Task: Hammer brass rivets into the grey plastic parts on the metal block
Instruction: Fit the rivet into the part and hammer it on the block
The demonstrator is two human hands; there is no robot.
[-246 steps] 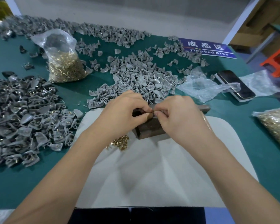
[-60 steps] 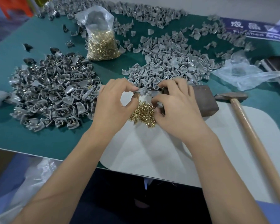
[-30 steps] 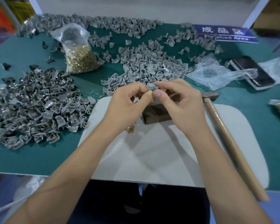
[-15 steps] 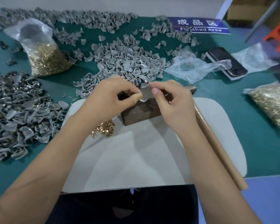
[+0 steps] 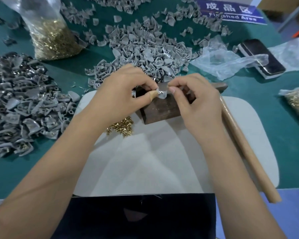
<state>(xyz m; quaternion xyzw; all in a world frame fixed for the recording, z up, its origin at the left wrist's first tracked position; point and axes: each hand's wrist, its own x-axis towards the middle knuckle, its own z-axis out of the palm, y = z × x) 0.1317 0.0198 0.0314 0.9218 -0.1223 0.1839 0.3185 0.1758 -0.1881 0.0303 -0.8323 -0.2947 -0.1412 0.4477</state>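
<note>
Head view: both hands, left hand (image 5: 126, 94) and right hand (image 5: 195, 100), pinch grey part (image 5: 161, 94), hammer (image 5: 243, 144) beside

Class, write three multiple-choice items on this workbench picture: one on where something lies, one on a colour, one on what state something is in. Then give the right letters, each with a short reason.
1. Where does the hammer lie?
A. right of the metal block
B. on the bag of rivets
C. in the left hand

2. What colour is the table cover?
A. red
B. green
C. yellow

3. What are the hands doing?
A. resting flat on the white mat
B. swinging the hammer
C. pinching a grey plastic part over the metal block

Answers: 1 A, its wooden handle lies on the white mat beside the metal block. 2 B, green shows around the piles. 3 C, the left hand and right hand meet on the grey plastic part.
</note>
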